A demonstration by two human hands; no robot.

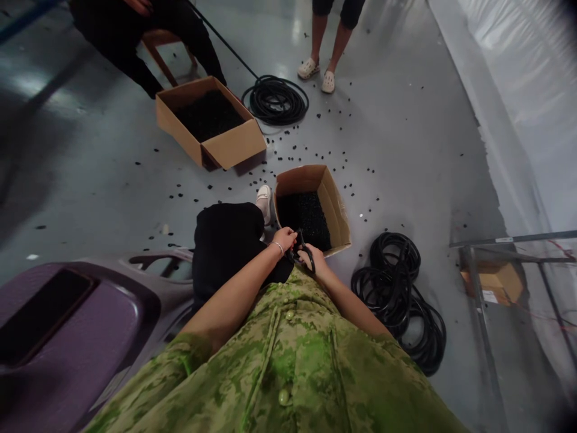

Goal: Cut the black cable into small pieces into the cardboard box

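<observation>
Close to my lap, my right hand [314,260] grips a pair of black-handled scissors [309,255], whose blades point up and away from me. My left hand [286,238] is closed right beside the blades, its fingers pinched together. A dark strip seems to run between the fingers, but it is too small to make out. Just beyond both hands stands an open cardboard box [337,210] with many small black pieces [311,210] inside.
A second cardboard box [237,144] of black pieces stands further left before a seated person [198,42]. Coils of black hose lie behind it [277,102] and at my right [396,288]. Another person's legs [338,48] are ahead. A purple stool [112,337] holds a phone [45,313].
</observation>
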